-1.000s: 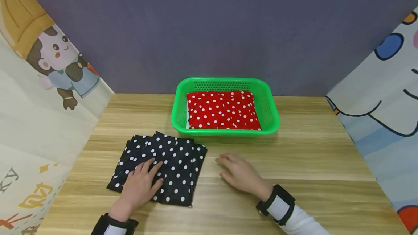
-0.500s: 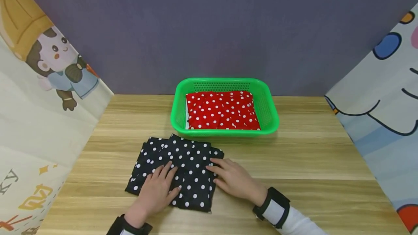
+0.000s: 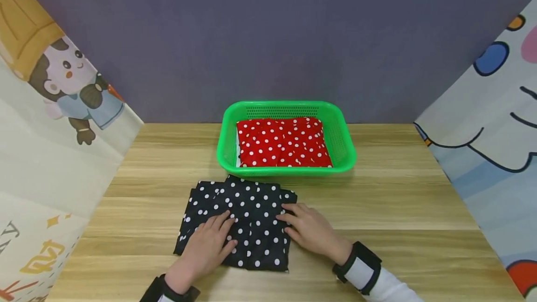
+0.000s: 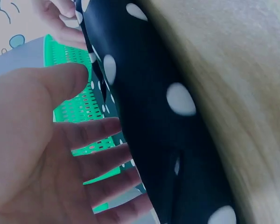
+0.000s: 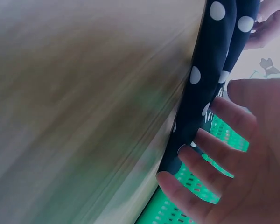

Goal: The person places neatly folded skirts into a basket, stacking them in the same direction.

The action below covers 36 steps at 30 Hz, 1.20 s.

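At far left, a printed wall (image 3: 25, 153) flanks the wooden table (image 3: 390, 190); next, the left hand (image 3: 205, 248) rests palm down, fingers straight and slightly spread, on the near left part of a folded black dotted cloth (image 3: 258, 223), apparently to keep its layers flat; the cloth lies on the table just in front of a green basket (image 3: 285, 171), its overlapping layers uneven along the far edge; the basket holds a red dotted cloth (image 3: 285, 142) laid flat, seemingly sized to fit inside; farther right, the right hand (image 3: 312, 228) touches the black cloth's right edge, fingers parted and gently bent, thumb apart, pinching nothing that shows, presumably to steady that side; at far right stands another printed wall (image 3: 491, 120).

Counted: hands, two; wristbands (image 3: 358, 268), two, one per wrist; baskets, one; red cloths, one visible, with a pale edge (image 3: 238, 155) beside it too slight to identify; black cloth, one layered pile, its number of pieces impossible to tell; printed walls, two.
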Motion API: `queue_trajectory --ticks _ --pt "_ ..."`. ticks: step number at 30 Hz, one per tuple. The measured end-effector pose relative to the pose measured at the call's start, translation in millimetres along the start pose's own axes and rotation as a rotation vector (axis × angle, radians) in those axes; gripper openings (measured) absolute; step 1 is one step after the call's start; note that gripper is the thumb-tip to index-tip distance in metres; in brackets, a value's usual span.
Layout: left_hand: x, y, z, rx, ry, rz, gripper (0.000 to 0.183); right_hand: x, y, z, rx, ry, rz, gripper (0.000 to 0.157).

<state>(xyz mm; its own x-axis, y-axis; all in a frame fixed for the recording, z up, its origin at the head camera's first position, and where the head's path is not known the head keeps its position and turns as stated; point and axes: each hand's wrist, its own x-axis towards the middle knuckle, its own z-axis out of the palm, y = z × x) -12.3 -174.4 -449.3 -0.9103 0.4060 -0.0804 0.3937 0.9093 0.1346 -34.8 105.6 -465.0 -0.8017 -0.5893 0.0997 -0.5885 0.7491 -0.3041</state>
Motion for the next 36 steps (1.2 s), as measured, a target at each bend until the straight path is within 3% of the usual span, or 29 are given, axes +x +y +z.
queue_trajectory --ticks 9,15,23,36 --pt "1.5 -15.6 -1.3 0.040 0.144 -0.089 0.048 -14 12 -4.1 0.015 0.011 0.067 0.029" --pt "-1.8 -20.3 0.8 0.055 0.167 -0.109 0.042 -23 20 -5.5 0.033 0.048 0.116 0.026" --pt "-0.1 -10.1 11.4 -0.005 0.180 -0.046 0.042 -30 29 -6.1 0.015 0.063 0.173 0.023" --pt "8.6 14.3 23.0 -0.019 0.207 -0.015 0.046 -41 42 -12.5 0.020 0.080 0.291 0.020"
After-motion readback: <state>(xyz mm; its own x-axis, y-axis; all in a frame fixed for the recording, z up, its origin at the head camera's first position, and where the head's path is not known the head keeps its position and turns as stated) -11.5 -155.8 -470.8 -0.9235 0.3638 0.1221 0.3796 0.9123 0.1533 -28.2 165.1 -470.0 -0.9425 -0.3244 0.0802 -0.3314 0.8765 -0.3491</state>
